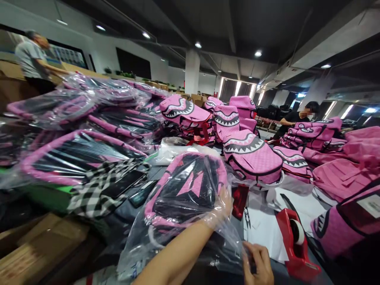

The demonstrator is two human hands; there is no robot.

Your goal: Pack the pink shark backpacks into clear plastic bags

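Observation:
A pink and black backpack point(190, 184) lies back panel up on the table, inside a clear plastic bag point(133, 245) whose mouth spreads toward me. My left hand point(224, 204) reaches into that bag and rests against the backpack's right side; plastic glare blurs its fingers, so I cannot tell whether they grip. At the lower right, my right hand point(259, 263) pinches the edge of the plastic bag between thumb and fingers.
Bagged backpacks point(80, 154) pile up on the left, near a checkered cloth point(95, 194) and phone point(123, 184). Shark-mouth backpacks point(252, 154) stand behind. A red tape dispenser point(297, 245) and thread snips point(247, 217) lie right. Two people work farther back; cardboard point(44, 249) sits lower left.

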